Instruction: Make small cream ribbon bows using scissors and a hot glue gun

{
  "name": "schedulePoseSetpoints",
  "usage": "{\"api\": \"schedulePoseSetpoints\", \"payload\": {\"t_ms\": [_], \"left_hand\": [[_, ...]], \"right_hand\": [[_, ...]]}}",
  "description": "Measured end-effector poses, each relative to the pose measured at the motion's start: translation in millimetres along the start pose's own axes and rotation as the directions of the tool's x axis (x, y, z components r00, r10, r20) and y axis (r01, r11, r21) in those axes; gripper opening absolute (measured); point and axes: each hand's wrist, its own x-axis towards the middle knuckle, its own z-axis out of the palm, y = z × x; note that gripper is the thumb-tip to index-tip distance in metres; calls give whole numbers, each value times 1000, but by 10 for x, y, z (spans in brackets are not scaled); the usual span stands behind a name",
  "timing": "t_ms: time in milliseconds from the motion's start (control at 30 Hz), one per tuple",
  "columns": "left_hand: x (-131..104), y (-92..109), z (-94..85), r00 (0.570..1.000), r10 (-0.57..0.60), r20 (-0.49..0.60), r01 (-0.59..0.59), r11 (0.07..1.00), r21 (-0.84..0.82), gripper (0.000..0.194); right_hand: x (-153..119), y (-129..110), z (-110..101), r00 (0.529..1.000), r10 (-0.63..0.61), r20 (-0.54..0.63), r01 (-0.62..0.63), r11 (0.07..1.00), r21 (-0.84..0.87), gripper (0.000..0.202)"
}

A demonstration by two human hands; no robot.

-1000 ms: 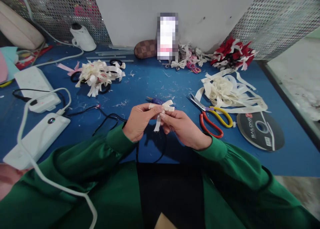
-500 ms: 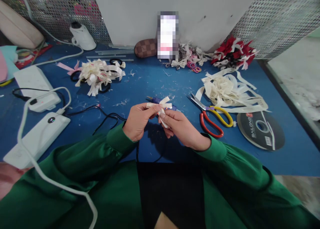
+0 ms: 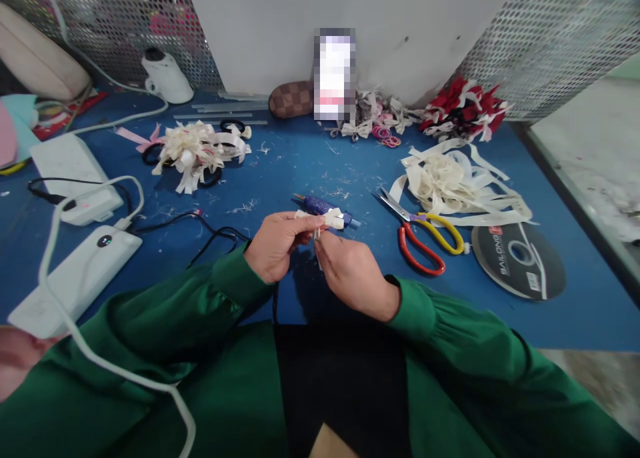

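Observation:
Between thumb and fingers, my left hand [image 3: 277, 245] pinches a small cream ribbon bow [image 3: 334, 218], whose loops stick out to the right. My right hand [image 3: 354, 271] is closed just below the bow on a narrow pale ribbon end [image 3: 317, 243], mostly hidden by the fingers. Right behind the bow lies a blue glue gun [image 3: 317, 205] with its tip to the left. To the right, scissors [image 3: 423, 221] with one red and one yellow handle lie with blades apart. A heap of loose cream ribbon [image 3: 445, 181] is beyond them.
A black reel [image 3: 510, 271] lies at the right. Finished-looking cream bows [image 3: 193, 148] are piled at the left. White power banks [image 3: 75, 271] and cables lie at the far left. A phone [image 3: 335, 75] stands at the back beside red bows [image 3: 463, 108] and coloured bands [image 3: 386, 136].
My right hand has turned and drawn in below the bow, its fingers now closed together. The ribbon loops that pointed up have tipped lower, and more of the glue gun shows.

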Motion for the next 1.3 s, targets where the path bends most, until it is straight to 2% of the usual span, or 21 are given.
{"api": "schedulePoseSetpoints", "payload": {"t_ms": [67, 133, 200, 267, 333, 400, 467, 567, 767, 867, 1000, 1067, 1300], "left_hand": [[17, -20, -1, 1000, 26, 2, -26, 1000, 18, 23], [37, -36, -4, 996, 84, -3, -84, 996, 27, 23], [50, -43, -9, 991, 136, -6, -135, 990, 29, 22], [51, -47, -14, 987, 159, -5, -159, 987, 35, 22], [45, -52, -15, 988, 158, -3, -157, 986, 47, 23], [37, -61, -12, 988, 156, -4, -156, 985, 68, 25], [28, -74, -9, 988, 153, 3, -153, 983, 104, 26], [12, -92, -4, 991, 131, 26, -134, 977, 163, 25], [-17, -94, -2, 987, 105, 123, -126, 978, 168, 17], [-17, -84, 0, 991, 100, 88, -112, 983, 146, 17], [-4, -80, 5, 991, 127, 35, -130, 983, 126, 20], [1, -83, 7, 990, 140, 21, -142, 983, 119, 20], [6, -83, 17, 996, 87, 32, -89, 993, 73, 21]], "right_hand": [[-2, 17, 14, 1000, 16, -25, -14, 997, 69, 29], [15, 58, 1, 997, 49, -62, -35, 976, 217, 30], [48, 112, -40, 992, 92, -89, -49, 916, 398, 31], [88, 166, -92, 980, 170, -99, -80, 803, 590, 33], [128, 214, -136, 960, 268, -86, -112, 646, 755, 41], [160, 250, -161, 939, 339, -55, -133, 505, 853, 47], [183, 272, -169, 931, 363, -29, -143, 437, 888, 44], [200, 281, -165, 924, 379, -45, -124, 410, 904, 32], [197, 274, -126, 899, 425, -102, -115, 456, 882, 26], [201, 266, -130, 903, 422, -81, -124, 436, 891, 29], [211, 248, -177, 926, 369, 76, -195, 296, 935, 42], [213, 245, -185, 928, 355, 113, -221, 281, 934, 44], [220, 268, -126, 921, 389, 21, -163, 336, 928, 36]]}}
